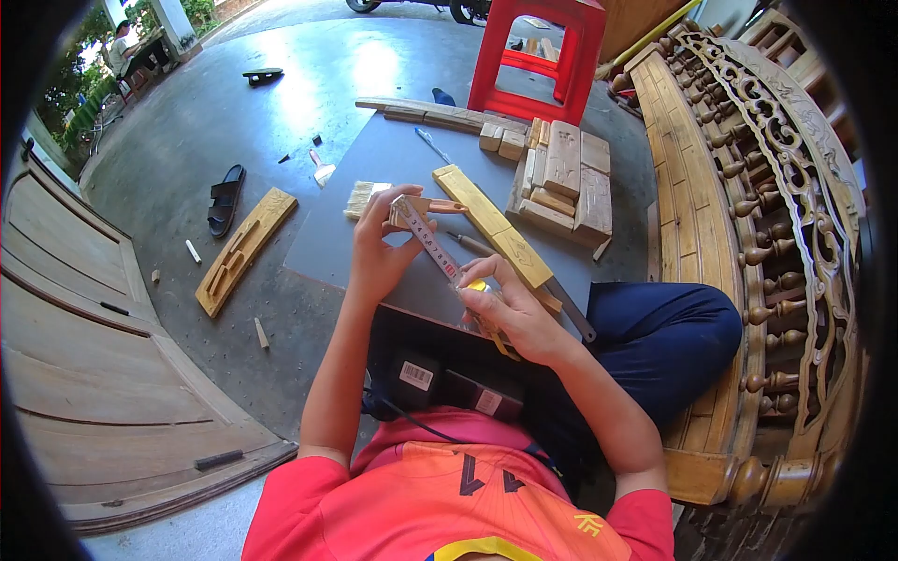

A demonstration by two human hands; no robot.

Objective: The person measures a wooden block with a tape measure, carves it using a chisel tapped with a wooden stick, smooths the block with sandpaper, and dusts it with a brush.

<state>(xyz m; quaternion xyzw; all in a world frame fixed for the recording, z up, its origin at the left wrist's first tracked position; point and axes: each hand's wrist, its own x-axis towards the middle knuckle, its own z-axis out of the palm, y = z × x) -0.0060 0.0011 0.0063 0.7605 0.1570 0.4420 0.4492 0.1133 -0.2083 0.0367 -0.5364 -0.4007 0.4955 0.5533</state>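
A tape measure's pale blade [432, 245] is stretched between my two hands over the grey board [341, 252]. My left hand [382, 251] pinches the blade near its end, fingers closed. The yellow tape case [483, 284] sits in my right hand [524, 318], whose fingers wrap round it and hide most of it. Behind my left hand a paintbrush [363, 199] lies on the board, partly covered by the fingers. A long yellowish wood piece [486, 220] rests diagonally just beyond the blade, and a slim pointed tool [468, 243] lies between them.
Wood blocks [563, 159] are stacked at the board's far right, near a curved wood strip [440, 117]. A red stool [533, 56] stands behind. A carved wooden bench [683, 234] is at right. A sandal [224, 201] and a curved wood piece [245, 252] lie on the floor at left.
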